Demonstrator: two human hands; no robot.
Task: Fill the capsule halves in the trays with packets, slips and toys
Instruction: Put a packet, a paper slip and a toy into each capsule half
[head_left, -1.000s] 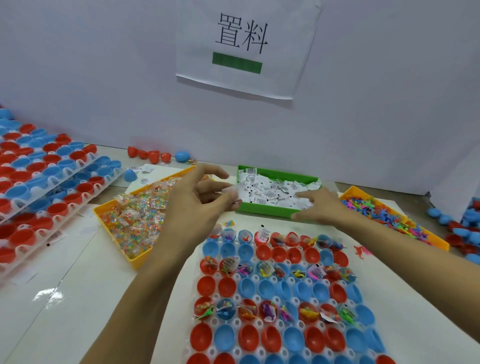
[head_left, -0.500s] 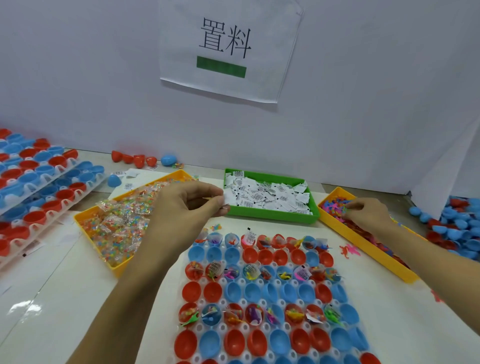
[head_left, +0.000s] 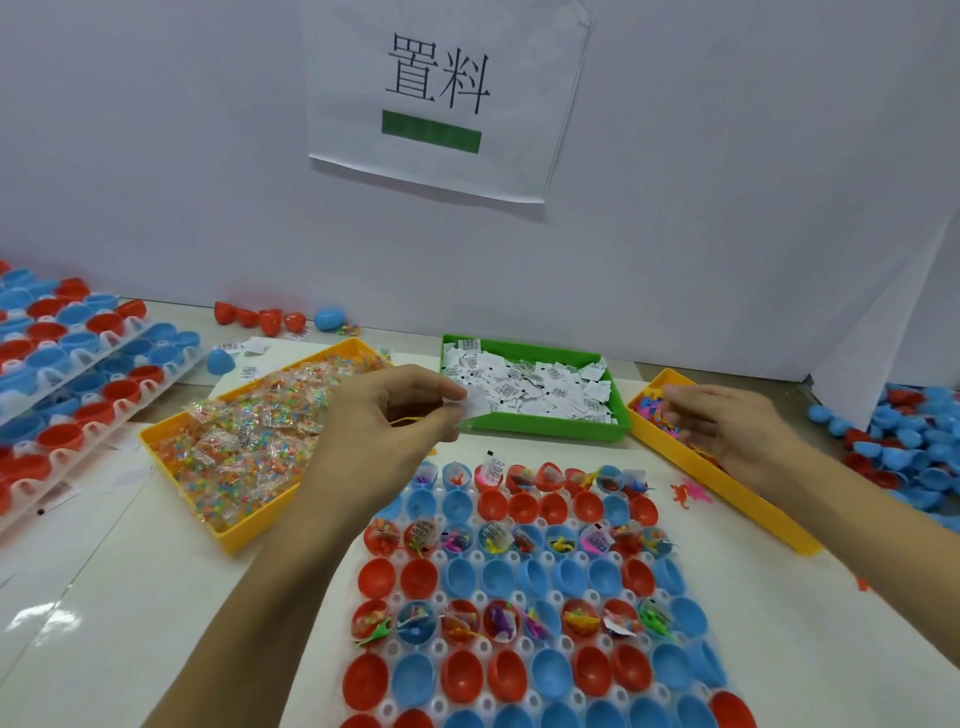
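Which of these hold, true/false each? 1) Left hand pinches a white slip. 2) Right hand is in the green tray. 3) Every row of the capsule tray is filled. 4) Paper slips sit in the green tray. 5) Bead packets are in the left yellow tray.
1) True: the left hand pinches a white slip in its grip.
2) False: the right hand is at the right yellow tray of toys, not the green tray.
3) False: the capsule tray has filled rows alternating with empty rows.
4) True.
5) True: packets fill the left yellow tray.
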